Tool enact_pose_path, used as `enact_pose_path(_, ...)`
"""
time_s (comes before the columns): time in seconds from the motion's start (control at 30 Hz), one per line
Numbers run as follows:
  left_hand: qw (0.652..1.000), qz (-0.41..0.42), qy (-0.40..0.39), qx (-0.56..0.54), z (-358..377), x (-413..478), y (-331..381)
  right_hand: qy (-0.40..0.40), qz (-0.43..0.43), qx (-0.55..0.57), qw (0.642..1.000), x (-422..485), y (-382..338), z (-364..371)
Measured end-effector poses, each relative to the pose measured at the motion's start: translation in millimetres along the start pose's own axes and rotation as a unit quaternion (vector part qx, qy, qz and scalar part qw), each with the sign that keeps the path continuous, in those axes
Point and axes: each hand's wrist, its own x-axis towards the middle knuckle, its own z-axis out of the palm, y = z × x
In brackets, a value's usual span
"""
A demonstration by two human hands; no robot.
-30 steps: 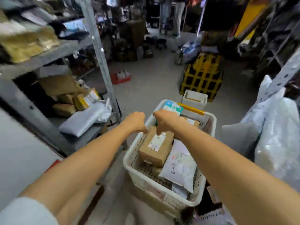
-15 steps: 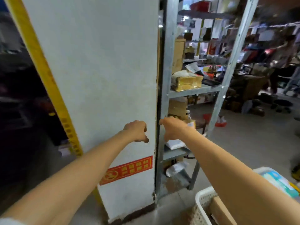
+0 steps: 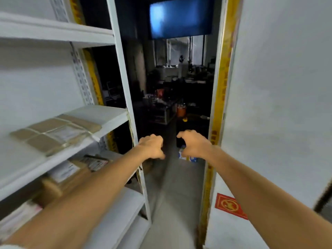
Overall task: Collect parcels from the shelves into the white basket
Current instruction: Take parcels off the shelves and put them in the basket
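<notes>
A flat brown cardboard parcel with clear tape and a label lies on the middle shelf of the white rack at my left. On the shelf below sit a brown box with a white label and a small printed packet. Both arms reach forward into the gap between rack and wall. My left hand has its fingers curled under and holds nothing. My right hand is loosely curved, fingers apart, and also holds nothing. The white basket is out of view.
A white wall with a yellow edge strip and a red sign stands on the right. Between the rack and this wall a narrow grey floor strip leads into a dark cluttered room under a blue screen.
My view has swung left, from the basket past the white pillar to this rack and dark passage. The basket has left the view. Both hands stay out in front, holding nothing.
</notes>
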Motion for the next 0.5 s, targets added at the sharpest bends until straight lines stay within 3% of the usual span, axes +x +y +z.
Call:
enact_pose_path(0.27, 0.989, -0.148, 0.016, -0.017, -17, -58, -111, -0.016, -0.17, 0.004, 0.985, 61, -109, 12)
enact_pose_path(0.5, 0.95, -0.304, 0.061, -0.045, -23, -97, -159, -0.052, -0.291, 0.013, 0.955, 117, -158, 21)
